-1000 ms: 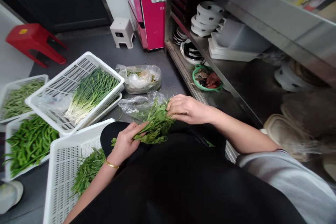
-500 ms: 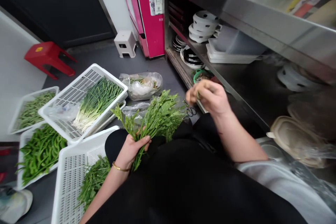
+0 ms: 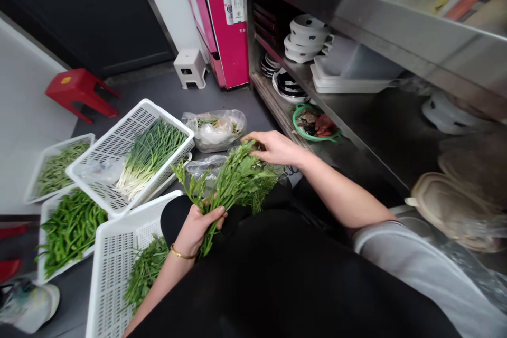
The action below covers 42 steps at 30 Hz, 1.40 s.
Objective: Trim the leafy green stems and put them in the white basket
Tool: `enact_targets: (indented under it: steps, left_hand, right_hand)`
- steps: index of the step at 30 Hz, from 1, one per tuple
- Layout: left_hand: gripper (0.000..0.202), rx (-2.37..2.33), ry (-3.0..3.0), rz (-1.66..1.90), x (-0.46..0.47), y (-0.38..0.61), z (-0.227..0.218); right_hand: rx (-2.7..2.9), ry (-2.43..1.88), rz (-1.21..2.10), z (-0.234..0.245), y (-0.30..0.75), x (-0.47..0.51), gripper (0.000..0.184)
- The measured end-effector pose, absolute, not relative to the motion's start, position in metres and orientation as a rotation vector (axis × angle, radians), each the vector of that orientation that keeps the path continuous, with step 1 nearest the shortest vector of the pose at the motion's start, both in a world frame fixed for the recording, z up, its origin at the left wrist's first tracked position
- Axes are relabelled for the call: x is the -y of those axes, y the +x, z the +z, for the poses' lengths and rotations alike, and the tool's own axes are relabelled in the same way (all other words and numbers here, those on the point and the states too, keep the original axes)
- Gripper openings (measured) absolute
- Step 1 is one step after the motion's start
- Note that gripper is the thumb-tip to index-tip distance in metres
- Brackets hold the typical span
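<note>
My left hand point(image 3: 201, 226), with a gold bracelet at the wrist, is closed around the stems of a bunch of leafy greens point(image 3: 233, 179). The bunch slants up and to the right over my dark lap. At its upper tips is my right hand point(image 3: 277, 148), palm down, with thumb and fingers curled onto the leaves. Its fingertips are partly hidden there. Finer, feathery greens point(image 3: 263, 190) lie under the bunch's right side. A white perforated basket point(image 3: 113, 264) beside my left forearm holds loose greens point(image 3: 148, 269).
Baskets of scallions point(image 3: 152, 153), green peppers point(image 3: 73, 227) and green beans point(image 3: 63, 166) stand at left. Bagged vegetables point(image 3: 216, 129) lie ahead. Metal shelving point(image 3: 356, 137) at right holds dishes and a green colander point(image 3: 312, 134). Stools point(image 3: 190, 68) stand behind; a shoe point(image 3: 29, 303) shows lower left.
My right hand has come left and slightly down, from beside the shelf onto the tips of the leafy greens. The green colander has come into fuller view. My left hand keeps its grip.
</note>
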<state>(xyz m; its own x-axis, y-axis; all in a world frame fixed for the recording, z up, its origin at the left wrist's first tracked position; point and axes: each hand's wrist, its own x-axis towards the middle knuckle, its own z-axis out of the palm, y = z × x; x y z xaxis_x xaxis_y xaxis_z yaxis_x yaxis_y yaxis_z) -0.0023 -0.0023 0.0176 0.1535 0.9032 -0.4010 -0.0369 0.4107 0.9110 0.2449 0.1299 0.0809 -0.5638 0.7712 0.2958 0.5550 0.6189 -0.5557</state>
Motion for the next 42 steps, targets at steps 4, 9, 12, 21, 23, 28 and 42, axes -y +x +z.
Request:
enact_targets:
  steps: [4,9,12,21,23,28,42]
  left_hand:
    - [0.023,-1.193,0.714,0.919,0.003,-0.007,0.015]
    - [0.024,-1.092,0.642,0.884,-0.003,-0.008,0.011]
    - [0.021,-1.083,0.694,0.828,-0.005,-0.005,0.008]
    - [0.020,-1.040,0.786,0.738,-0.003,-0.003,0.006]
    - [0.019,-1.012,0.780,0.729,-0.005,-0.002,0.005]
    - [0.019,-0.928,0.671,0.824,-0.007,-0.009,-0.002]
    - [0.035,-0.566,0.707,1.009,-0.009,-0.043,-0.022]
  right_hand:
    - [2.340,-1.055,0.530,0.083,0.245,-0.121,0.025]
    - [2.400,-1.157,0.198,0.086,0.241,-0.105,0.025]
    - [2.449,-1.248,-0.001,0.087,0.237,-0.103,0.028]
    - [2.612,-1.281,-0.091,0.085,0.229,-0.103,0.030]
    - [2.607,-1.294,-0.059,0.078,0.222,-0.107,0.030]
    - [2.103,-1.410,0.334,0.065,0.226,-0.142,0.027]
    - [2.134,-1.128,0.898,0.074,0.258,-0.094,0.031]
